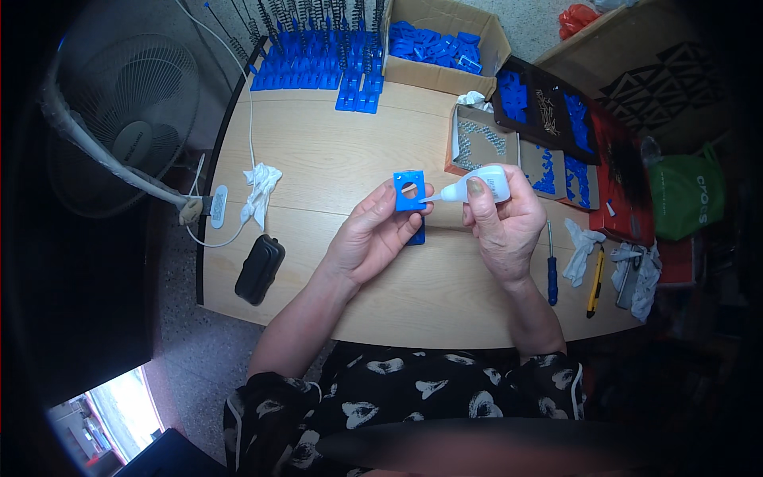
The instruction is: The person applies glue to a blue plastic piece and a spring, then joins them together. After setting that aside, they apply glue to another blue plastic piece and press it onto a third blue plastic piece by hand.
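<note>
Over the middle of the table, my left hand [373, 228] pinches a flat blue plastic plate [408, 202] with a round hole in it. My right hand [506, 219] is wrapped round a small white squeeze bottle [486, 182] with a narrow nozzle. The bottle lies tilted on its side, its nozzle pointing left at the plate's lower right edge; whether the tip touches I cannot tell. Another blue piece [417, 234] shows just below my left fingers, partly hidden by them.
Blue parts with black springs [318, 67] stand at the back. A cardboard box [445, 82] of blue pieces is beside them. Small trays of hardware [479, 146] sit right. A screwdriver [552, 278], yellow cutter [595, 286] and black case [260, 270] lie near the front.
</note>
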Motion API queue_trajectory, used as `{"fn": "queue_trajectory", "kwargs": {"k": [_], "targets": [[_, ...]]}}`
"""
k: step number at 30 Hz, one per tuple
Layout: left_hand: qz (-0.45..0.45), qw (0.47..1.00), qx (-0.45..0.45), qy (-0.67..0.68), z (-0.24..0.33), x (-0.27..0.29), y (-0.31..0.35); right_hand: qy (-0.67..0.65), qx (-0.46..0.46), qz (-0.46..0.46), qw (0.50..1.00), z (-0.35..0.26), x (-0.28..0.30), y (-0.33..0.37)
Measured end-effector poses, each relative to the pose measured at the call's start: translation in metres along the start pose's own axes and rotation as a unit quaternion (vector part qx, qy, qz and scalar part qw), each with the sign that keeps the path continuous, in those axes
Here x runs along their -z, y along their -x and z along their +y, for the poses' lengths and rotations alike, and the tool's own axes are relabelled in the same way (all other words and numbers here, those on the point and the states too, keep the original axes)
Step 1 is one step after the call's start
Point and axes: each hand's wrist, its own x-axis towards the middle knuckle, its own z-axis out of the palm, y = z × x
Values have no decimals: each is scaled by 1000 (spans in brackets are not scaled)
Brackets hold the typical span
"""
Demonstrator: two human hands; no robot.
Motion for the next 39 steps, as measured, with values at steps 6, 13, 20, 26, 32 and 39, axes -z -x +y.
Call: {"fn": "queue_trajectory", "kwargs": {"k": [6,13,20,26,32,39], "targets": [[0,1000,-1,4,1,1,0,-15,16,7,1000,0,1,0],[-3,1000,-1,5,0,3,-1,-1,5,4,1000,-1,0,-1],[4,1000,0,1,1,0,1,-1,8,0,1000,-1,1,0],[-9,1000,-3,-3,0,0,-1,5,9,0,1000,0,1,-1],[6,1000,-1,8,1,2,1,-11,9,15,1000,-7,4,-3],[1,1000,1,4,0,1,-1,-28,10,6,1000,-4,-4,0]]}}
